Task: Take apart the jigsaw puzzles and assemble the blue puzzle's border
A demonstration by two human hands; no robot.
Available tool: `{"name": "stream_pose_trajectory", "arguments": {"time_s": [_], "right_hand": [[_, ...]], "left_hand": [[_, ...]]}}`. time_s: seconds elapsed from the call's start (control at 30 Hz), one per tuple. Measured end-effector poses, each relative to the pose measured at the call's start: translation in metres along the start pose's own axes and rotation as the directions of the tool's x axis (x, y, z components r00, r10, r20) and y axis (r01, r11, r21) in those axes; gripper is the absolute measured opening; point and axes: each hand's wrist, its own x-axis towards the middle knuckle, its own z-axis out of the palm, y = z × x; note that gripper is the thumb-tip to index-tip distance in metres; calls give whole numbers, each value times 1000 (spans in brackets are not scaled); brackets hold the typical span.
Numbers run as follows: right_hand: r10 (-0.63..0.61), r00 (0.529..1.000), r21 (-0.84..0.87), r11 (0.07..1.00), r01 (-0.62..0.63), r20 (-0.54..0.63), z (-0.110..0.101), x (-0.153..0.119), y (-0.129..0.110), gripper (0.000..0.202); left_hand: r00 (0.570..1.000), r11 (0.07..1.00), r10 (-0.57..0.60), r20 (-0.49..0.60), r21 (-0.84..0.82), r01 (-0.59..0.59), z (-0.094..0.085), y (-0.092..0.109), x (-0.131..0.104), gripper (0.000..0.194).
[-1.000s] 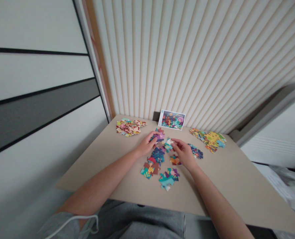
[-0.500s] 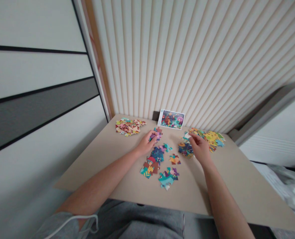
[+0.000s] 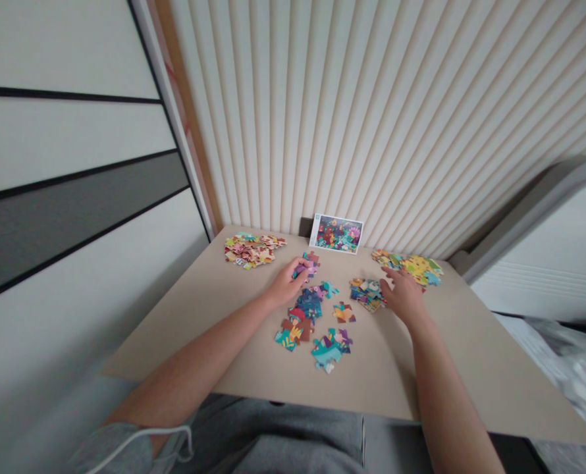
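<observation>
My left hand (image 3: 289, 280) is closed on purple puzzle pieces (image 3: 305, 266) at the middle of the table, just above a joined strip of dark blue and brown pieces (image 3: 309, 304). My right hand (image 3: 399, 289) has its fingers apart at the right edge of a pile of dark, colourful pieces (image 3: 367, 293); nothing shows between them. An orange and brown piece (image 3: 344, 312) lies between the strip and that pile. Nearer the front edge is a joined teal and purple cluster (image 3: 331, 350).
A picture card (image 3: 336, 234) leans at the table's back edge. Reddish pieces (image 3: 253, 250) are heaped at the back left, yellow ones (image 3: 419, 268) at the back right. The beige table (image 3: 194, 309) meets a ribbed wall behind.
My right hand has opened and lowered beside the dark pile. The white and teal piece it held now appears to lie on that pile. My left hand keeps its grip.
</observation>
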Motion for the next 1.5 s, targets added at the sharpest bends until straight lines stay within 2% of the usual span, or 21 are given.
{"name": "stream_pose_trajectory", "arguments": {"time_s": [0.1,0.23,0.37,0.6,0.9,0.97,1.1,1.23,1.37,1.43,1.5], "right_hand": [[-95,995,-55,994,95,-4,8,-4,-17,42],[-272,950,-13,961,277,151,26,-13,-54,37],[-322,912,-14,942,336,254,43,-20,-80,38],[-217,918,97,976,196,333,54,-18,-76,26],[-240,926,33,970,241,292,47,-20,-83,38],[-261,932,83,965,248,251,43,-17,-77,43],[-301,950,296,917,266,80,34,-13,-66,46],[-425,905,336,848,409,-26,33,-16,-80,40],[-508,861,347,814,467,32,35,-18,-100,41],[-504,858,380,816,435,102,32,-18,-98,45],[-472,854,395,843,364,219,25,-17,-86,49]], "left_hand": [[1000,1000,2,7,10,-2,0,-2,0,31],[1000,1000,9,11,29,-10,0,-3,0,29],[1000,999,5,28,48,-6,-1,0,0,30],[999,995,29,20,92,-30,0,4,0,33],[1000,994,13,18,108,-15,2,0,1,30],[1000,993,14,24,113,-16,1,0,1,30],[998,989,41,44,141,-47,0,2,0,31],[986,981,113,121,144,-130,0,1,-1,35],[973,976,154,173,129,-177,0,-2,-1,39],[977,970,156,147,165,-180,-1,-1,-2,37],[984,969,142,111,187,-161,-1,1,-2,35]]}}
